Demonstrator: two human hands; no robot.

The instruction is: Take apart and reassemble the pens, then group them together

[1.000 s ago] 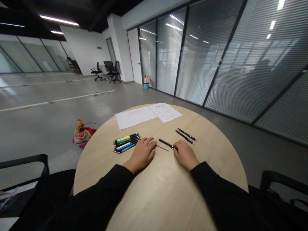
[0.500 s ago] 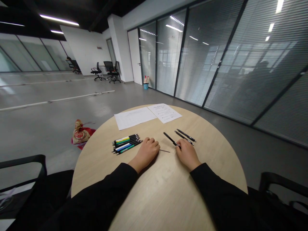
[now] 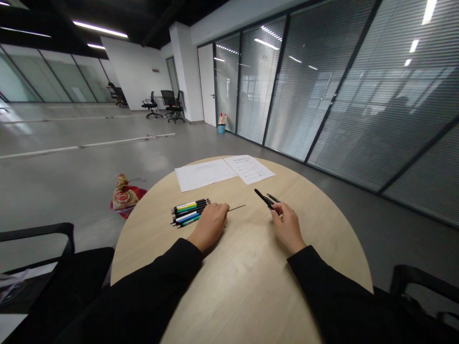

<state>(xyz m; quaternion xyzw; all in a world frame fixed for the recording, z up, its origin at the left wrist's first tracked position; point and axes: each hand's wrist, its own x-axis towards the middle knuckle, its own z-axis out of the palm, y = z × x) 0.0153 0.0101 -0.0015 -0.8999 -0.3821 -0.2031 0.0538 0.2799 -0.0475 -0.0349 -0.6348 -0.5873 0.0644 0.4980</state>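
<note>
Head feed from my end: both hands are over the round worktop (image 3: 229, 306), well apart, backs up.

Right hand (image 3: 287, 223): thumb and fingers pinched together on the rear part of a black pen (image 3: 262, 197). Pen sticks out ahead and to the left of that hand, long axis running away from the wrist and slanting toward the left hand's side. Far end is free; near end goes out of sight in the grip.

Left hand (image 3: 212, 222): fingers curled down, close together. A thin dark rod (image 3: 237, 207) pokes out past the fingertips, long axis roughly crosswise, free end toward the right hand. Fingertips are hidden, so I can't tell if it's pinched or just covered.

Key relation: rod's free end is left of the black pen with bare wood between, not touching. Left hand is nearer the rod, right hand has the pen.

Another pen (image 3: 273, 197) lies just beyond the right hand, partly hidden. Stack of pens (image 3: 190, 211) sits just left of the left hand. Paper sheets (image 3: 206, 174) lie beyond both.
</note>
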